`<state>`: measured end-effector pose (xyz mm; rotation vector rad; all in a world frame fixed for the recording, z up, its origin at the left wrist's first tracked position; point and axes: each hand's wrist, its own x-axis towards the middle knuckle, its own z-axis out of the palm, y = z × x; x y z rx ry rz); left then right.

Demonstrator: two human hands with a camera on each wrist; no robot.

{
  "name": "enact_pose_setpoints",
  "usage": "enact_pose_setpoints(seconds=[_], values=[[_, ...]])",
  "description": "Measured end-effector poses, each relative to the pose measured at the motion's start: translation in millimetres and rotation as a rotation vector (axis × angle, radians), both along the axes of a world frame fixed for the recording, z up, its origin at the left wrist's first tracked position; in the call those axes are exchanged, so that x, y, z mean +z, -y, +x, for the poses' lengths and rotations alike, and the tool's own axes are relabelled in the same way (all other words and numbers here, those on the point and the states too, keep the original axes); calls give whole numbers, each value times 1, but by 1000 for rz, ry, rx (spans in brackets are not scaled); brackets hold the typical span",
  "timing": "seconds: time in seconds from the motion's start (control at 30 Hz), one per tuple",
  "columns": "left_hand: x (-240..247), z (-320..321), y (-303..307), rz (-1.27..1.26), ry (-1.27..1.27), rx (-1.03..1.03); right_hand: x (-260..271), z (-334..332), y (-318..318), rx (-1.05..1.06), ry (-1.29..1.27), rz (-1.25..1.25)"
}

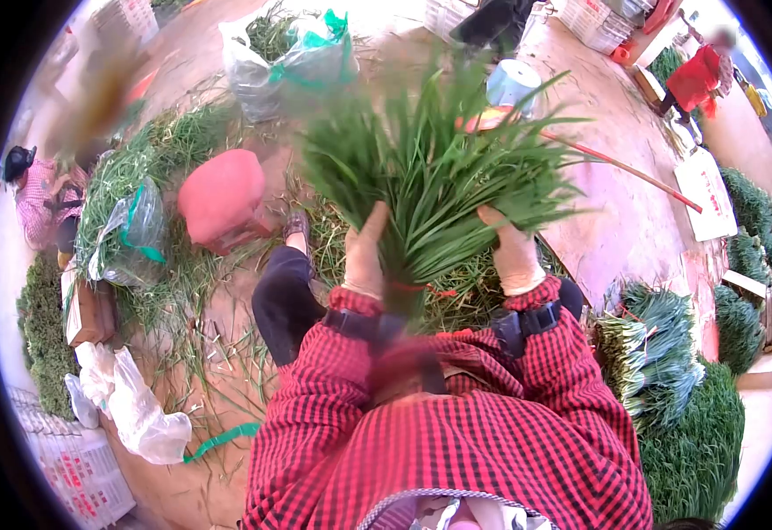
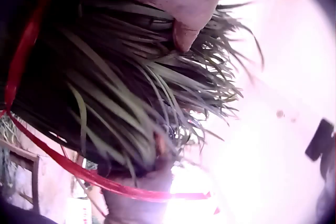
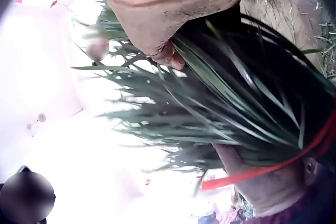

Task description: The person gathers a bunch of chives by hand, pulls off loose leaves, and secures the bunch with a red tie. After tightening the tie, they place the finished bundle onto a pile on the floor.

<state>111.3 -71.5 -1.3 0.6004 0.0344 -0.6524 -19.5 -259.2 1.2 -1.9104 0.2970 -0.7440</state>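
Observation:
A bunch of long green leafy chives (image 1: pixel 439 168) is held up in front of the body, its leaf tips fanned out and away. My left hand (image 1: pixel 365 252) grips its left side, thumb laid over the leaves. On the opposite side my right hand (image 1: pixel 515 254) holds it, the thumb (image 3: pixel 170 56) pressing into the leaves. The fingers are mostly hidden behind the bunch. A red tie (image 2: pixel 23 50) goes round its lower part, with a loose end trailing in both wrist views. The stem ends are blurred near the lap.
Tied bundles of chives (image 1: pixel 651 344) lie to the right. Loose leaves cover the floor around a red stool (image 1: pixel 221 199). A stuffed sack (image 1: pixel 253 84), a pale bucket (image 1: pixel 511 84) and a long red pole (image 1: pixel 628 166) are farther off. Other people are at both sides.

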Motion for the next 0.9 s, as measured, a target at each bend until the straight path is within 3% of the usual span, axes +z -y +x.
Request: enact_pose_setpoints(seconds=[0.03, 0.13, 0.23, 0.33, 0.4, 0.53, 0.67, 0.77, 0.87, 0.9], values=[[0, 3, 1, -147, -104, -84, -3, -9, 8, -65, -42, -358], [-4, -6, -4, -94, -153, -58, -37, -29, 21, -22, -120, -264], [-11, -11, -7, -54, -136, -84, -33, -49, 21, -117, -274, -502], [-26, -12, -3, 171, -91, 24, -23, -53, 25, -139, -189, -152], [-23, -16, -1, 269, -45, 96, 16, -35, 26, -184, 121, 755], [3, -27, 1, 238, 26, 124, 65, -40, 40, -376, 150, 178], [9, -31, 5, 281, 78, 129, 104, -17, -10, -80, -31, -425], [17, -36, 6, 293, 96, 115, 124, 5, -30, -72, -457, -647], [18, -42, 7, 247, 51, 137, 88, 17, -10, -53, -282, -644], [18, -41, 6, 237, 37, 141, 89, 14, -7, 11, -334, -412]])
